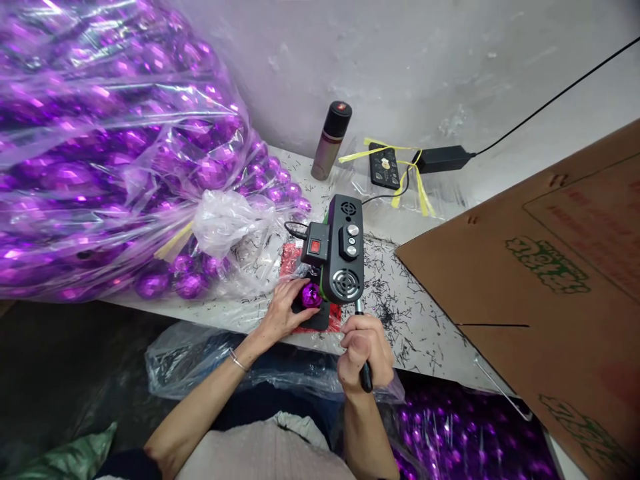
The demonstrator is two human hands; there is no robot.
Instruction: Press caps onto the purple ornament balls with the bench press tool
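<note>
Between the thumb and fingers of my left hand is a shiny purple ball, held under the head of a black machine. The machine has round vents, silver knobs and a side box with a red switch. My right hand is wrapped round the black-handled lever at the machine's front. A black base plate lies below the ball, over a red sheet. The ball's top is partly covered by the machine.
A big clear bag of purple balls fills the left. Behind stand a bottle, a phone and a power adapter. A cardboard box is at right. Black scraps litter the table. More purple balls lie below.
</note>
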